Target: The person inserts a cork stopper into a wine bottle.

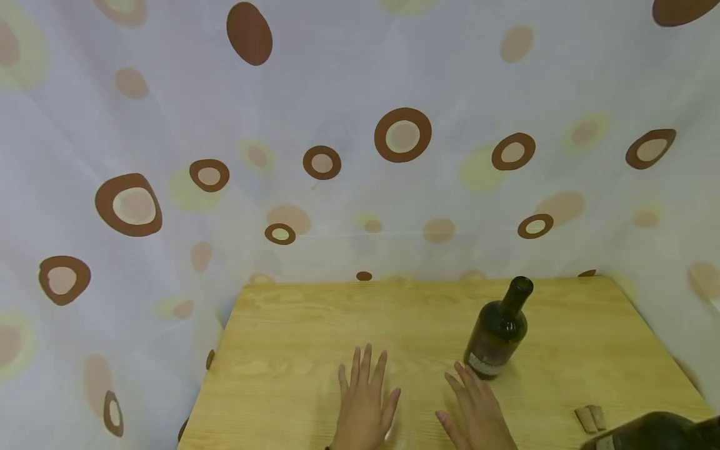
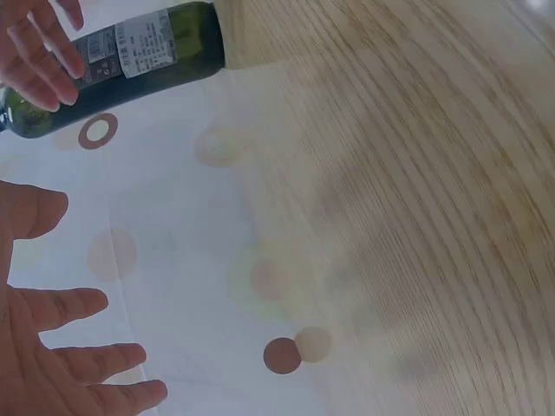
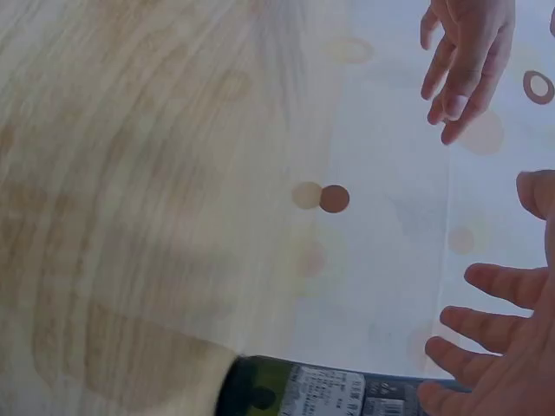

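A dark green glass wine bottle (image 1: pixel 497 337) stands upright on the wooden table, right of the middle, its label low on the side. My left hand (image 1: pixel 362 403) hovers over the table's front with fingers spread and nothing in it. To its right my right hand (image 1: pixel 478 409) is held with its fingers straight, the fingertips overlapping the bottle's base in the head view. In the left wrist view the bottle (image 2: pixel 130 65) shows a printed white label, partly behind the right hand's fingers. The right wrist view catches the bottle's bottom end (image 3: pixel 286 390) beside the right palm.
At the front right lie small brown flat pieces (image 1: pixel 589 418), side by side. A second dark bottle (image 1: pixel 652 431) is partly cut off at the lower right corner. Behind and beside the wooden table (image 1: pixel 304 337) hangs a white curtain (image 1: pixel 337 94) with brown and yellow dots.
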Tool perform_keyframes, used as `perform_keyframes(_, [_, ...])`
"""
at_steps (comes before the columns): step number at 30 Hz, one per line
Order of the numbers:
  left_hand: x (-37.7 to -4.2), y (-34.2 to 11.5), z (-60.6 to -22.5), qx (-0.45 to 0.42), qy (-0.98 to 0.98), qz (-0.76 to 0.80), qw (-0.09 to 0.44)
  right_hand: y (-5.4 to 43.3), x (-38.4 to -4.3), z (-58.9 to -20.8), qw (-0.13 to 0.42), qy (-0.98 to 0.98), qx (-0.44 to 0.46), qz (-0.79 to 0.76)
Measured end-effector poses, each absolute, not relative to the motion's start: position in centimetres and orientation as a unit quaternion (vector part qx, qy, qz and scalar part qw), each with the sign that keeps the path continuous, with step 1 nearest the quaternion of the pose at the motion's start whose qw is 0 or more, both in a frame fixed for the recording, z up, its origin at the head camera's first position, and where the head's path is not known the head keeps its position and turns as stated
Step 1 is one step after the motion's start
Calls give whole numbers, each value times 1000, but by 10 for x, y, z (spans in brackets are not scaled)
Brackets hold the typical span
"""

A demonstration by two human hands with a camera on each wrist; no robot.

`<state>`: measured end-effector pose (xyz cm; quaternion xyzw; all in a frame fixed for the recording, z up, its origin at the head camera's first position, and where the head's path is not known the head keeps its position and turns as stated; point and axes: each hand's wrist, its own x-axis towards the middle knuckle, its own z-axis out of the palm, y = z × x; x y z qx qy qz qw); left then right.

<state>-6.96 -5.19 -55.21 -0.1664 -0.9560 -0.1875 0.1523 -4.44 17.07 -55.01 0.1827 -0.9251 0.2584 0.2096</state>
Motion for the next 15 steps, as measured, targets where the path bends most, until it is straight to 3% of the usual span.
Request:
perform_keyframes(8, [-78, -40, -545, -192, -953, -191, 139, 186, -52, -507, 326, -876, 163, 315])
perform_keyframes(15, [-95, -23, -536, -203, -954, -183, 127, 200, -76, -472, 472, -787, 115, 379])
